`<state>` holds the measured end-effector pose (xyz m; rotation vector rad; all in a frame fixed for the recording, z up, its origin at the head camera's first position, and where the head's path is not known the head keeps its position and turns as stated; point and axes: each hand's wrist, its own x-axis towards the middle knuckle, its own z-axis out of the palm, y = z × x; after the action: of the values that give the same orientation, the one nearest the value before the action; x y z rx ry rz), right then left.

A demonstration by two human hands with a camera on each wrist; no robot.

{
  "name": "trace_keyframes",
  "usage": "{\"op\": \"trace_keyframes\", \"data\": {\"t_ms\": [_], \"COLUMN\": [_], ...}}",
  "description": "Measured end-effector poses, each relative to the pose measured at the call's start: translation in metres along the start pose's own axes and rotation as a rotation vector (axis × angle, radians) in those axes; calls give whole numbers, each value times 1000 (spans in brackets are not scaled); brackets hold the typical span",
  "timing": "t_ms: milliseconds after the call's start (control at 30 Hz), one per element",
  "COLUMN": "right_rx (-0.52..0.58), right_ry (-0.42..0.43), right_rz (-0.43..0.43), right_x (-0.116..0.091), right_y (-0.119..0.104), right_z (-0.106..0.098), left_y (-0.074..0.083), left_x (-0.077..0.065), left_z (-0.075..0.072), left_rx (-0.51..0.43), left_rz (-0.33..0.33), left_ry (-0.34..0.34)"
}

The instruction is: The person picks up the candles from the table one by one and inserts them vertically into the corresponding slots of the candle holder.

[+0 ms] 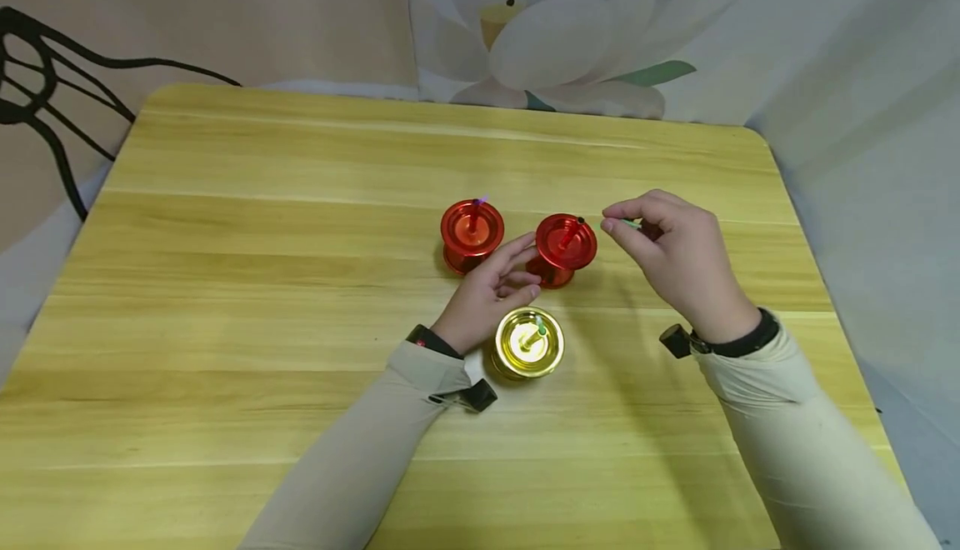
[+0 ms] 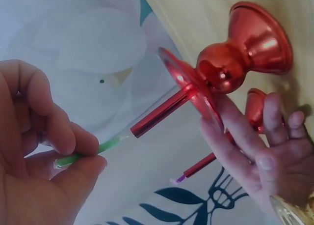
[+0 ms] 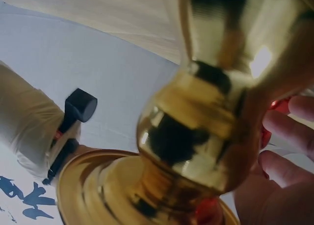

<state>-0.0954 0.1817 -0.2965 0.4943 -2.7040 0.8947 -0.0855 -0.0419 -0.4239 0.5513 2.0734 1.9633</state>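
Observation:
My right hand (image 1: 678, 254) pinches a thin green candle (image 2: 108, 145) between thumb and fingertips, just right of a red candlestick (image 1: 553, 243). In the left wrist view, the candle's pale wick end is right by the tip of that candlestick's narrow red tube (image 2: 162, 111). My left hand (image 1: 487, 292) reaches between the two red candlesticks, its extended fingers (image 2: 218, 146) touching the dish of the right one. To its left is another red candlestick (image 1: 459, 246) with a purple candle tip. Close to my left thumb is a gold candlestick (image 1: 517, 362), topped by a green candle tip.
All three candlesticks stand upright near the middle of the wooden table (image 1: 262, 300). A black metal chair (image 1: 45, 75) is beyond the far left corner. Curtains, one with a flower print (image 1: 570, 33), hang behind the table and along its right side.

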Motion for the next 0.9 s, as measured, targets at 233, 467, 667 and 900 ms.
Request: {"op": "trace_keyframes", "data": {"t_ms": [233, 467, 667, 900], "right_rx": [-23, -69, -99, -109], "right_ry": [-6, -42, -109, -128], "right_rz": [-18, -20, -21, -30], "right_x": [11, 16, 20, 25], "right_y": [-6, -8, -8, -8], "right_z": [-1, 2, 5, 9], "left_y": [0, 1, 2, -1], "left_x": [1, 2, 1, 0], "left_z": [1, 0, -1, -3], "left_rx": [-5, 5, 8, -38], "left_rz": [4, -1, 1, 5], "left_ry": [-9, -18, -23, -9]}}
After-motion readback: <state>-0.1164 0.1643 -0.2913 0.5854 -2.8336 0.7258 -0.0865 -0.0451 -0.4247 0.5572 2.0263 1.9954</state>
